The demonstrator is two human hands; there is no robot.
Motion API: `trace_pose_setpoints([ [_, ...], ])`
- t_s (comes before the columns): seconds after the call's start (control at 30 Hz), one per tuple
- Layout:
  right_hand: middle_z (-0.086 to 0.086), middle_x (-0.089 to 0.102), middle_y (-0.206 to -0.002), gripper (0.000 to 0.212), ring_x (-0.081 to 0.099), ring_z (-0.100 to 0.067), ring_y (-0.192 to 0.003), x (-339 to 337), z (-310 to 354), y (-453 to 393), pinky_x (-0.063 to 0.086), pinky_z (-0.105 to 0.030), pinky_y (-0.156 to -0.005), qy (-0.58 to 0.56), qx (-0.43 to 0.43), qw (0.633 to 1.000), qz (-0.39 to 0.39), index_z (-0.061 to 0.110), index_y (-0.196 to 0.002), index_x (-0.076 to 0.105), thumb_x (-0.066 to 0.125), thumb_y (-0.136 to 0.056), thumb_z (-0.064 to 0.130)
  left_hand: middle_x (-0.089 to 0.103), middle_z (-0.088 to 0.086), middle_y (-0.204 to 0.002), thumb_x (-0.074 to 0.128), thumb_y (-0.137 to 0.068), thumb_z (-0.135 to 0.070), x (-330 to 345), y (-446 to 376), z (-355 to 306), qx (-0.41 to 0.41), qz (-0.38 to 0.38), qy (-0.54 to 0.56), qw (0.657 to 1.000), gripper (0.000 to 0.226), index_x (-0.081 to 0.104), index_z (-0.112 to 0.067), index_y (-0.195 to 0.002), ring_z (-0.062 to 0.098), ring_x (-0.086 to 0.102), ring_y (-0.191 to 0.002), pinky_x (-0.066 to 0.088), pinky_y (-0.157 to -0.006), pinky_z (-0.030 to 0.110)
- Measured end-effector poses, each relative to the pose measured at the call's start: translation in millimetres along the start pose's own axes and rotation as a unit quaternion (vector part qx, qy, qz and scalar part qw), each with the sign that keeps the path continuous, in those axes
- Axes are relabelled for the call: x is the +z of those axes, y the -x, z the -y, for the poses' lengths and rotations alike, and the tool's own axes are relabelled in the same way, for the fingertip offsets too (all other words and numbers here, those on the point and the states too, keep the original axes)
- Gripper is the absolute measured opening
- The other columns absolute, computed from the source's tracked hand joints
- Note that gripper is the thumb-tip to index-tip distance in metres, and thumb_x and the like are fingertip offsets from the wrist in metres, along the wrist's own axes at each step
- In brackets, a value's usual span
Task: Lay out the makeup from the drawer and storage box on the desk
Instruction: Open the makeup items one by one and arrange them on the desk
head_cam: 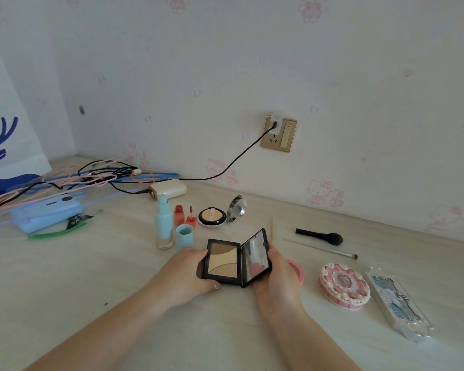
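At my nine o'clock a tangle of hangers (65,178) and cables lay over a blue box (46,214), too jumbled for me to sort out. Toward eleven stood a blue bottle (163,223) with its cap (184,236) off beside it, two red lip tints (184,216), and a round compact (212,216) left open, I judged so each showed its contents. At twelve my left hand (188,274) gripped the pan side of the black palette (235,259) with thumb on its top edge, and my right hand (279,277) gripped the mirror lid, holding it spread open just above the desk (118,277), probably to set it down that way. My right hand hid most of a pink round thing (296,269). Toward two lay two brushes (319,236); at three, a cake-shaped case (344,286) and a clear long case (399,306). I could see neither drawer nor storage box.
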State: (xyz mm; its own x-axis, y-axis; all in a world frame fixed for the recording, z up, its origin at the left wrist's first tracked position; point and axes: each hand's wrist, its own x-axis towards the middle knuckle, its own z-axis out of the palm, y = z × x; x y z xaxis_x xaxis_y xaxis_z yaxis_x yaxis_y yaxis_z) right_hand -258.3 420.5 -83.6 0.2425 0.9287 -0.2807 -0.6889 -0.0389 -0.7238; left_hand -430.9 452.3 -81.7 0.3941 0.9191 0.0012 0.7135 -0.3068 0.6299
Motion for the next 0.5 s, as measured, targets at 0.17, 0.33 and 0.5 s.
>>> trace_pose_setpoints([
  [0.17, -0.009, 0.07, -0.112, 0.035, 0.065, -0.024, -0.107, 4, 0, -3, 0.044, -0.045, -0.104, 0.054, -0.005, 0.999, 0.007, 0.008, -0.121, 0.061, 0.035, -0.098, 0.009, 0.038, -0.009, -0.083, 0.068, -0.079, -0.038, 2, 1, -1, -0.006, -0.038, -0.072, 0.997, 0.035, 0.057, -0.024, -0.109, 0.01, 0.038, -0.081, 0.031, -0.065, 0.02],
  [0.33, -0.004, 0.074, -0.097, 0.036, 0.068, -0.018, -0.09, 8, 6, -2, 0.049, -0.04, -0.096, 0.122, -0.002, 0.992, 0.004, 0.011, -0.111, 0.065, 0.035, -0.095, 0.0, 0.039, -0.011, -0.072, 0.066, -0.081, -0.031, 0, 7, -2, -0.01, -0.072, -0.078, 0.994, 0.021, 0.053, -0.027, -0.097, 0.013, 0.041, -0.077, 0.031, -0.061, 0.021],
  [0.5, 0.003, 0.065, -0.104, 0.027, 0.057, -0.015, -0.103, 4, 10, 2, 0.035, -0.04, -0.109, 0.239, -0.03, 0.971, -0.004, 0.02, -0.098, 0.063, 0.04, -0.094, 0.006, 0.043, -0.011, -0.076, 0.063, -0.083, -0.033, 0, 8, -3, -0.008, -0.098, -0.103, 0.99, 0.029, 0.056, -0.026, -0.111, 0.011, 0.044, -0.079, 0.036, -0.066, 0.023],
])
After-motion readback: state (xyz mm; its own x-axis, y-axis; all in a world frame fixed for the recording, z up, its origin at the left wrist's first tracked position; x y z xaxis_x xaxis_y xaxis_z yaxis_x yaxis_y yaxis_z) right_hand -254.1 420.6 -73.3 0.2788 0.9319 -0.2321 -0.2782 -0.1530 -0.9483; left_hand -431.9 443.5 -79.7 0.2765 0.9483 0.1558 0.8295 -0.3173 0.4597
